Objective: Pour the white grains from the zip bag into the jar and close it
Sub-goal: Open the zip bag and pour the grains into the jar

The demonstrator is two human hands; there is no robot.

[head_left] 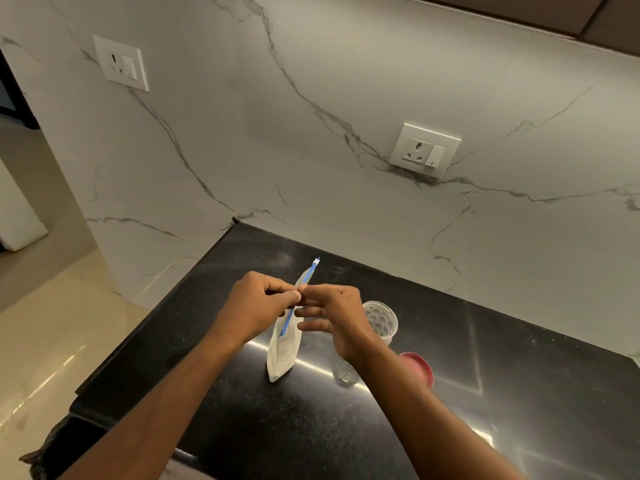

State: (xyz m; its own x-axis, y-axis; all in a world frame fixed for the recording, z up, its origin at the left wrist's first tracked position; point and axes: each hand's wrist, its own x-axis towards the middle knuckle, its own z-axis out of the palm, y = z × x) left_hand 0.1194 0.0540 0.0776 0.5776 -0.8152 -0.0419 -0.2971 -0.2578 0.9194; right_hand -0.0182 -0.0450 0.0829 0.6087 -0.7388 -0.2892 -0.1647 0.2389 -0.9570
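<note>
Surface: a black speckled countertop catching streaks of light, set against a white marble-veined wall.
Zip bag: a zip bag with a blue seal strip stands upright on its base near the counter's middle.
Jar: a clear plastic jar, open-mouthed, stands just right of the bag.
Lid: a red lid lies on the counter in front of the jar, partly hidden by a forearm.

Dim warm light, glare streaks on the black countertop, wide-angle bending at edges.
</note>
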